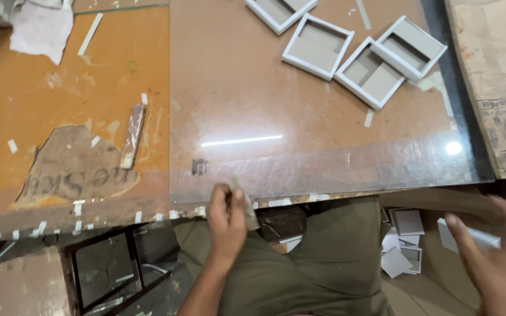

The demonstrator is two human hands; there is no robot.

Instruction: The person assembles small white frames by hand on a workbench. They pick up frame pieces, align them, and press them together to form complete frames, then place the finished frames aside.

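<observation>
Gripping a thin flat stick (245, 203) in the left hand (227, 221), right at the near edge of the glass sheet (300, 111). Holding a white box piece (468, 236) in the right hand (496, 251), low beside the lap, above scattered white trays (404, 244).

Glossy glass sheet (323, 117), worn rough wooden table (60, 76), matt white cardboard trays (317, 47), olive cloth trousers (317, 263)

White trays (317, 47) on glass sheet (323, 152)
</observation>
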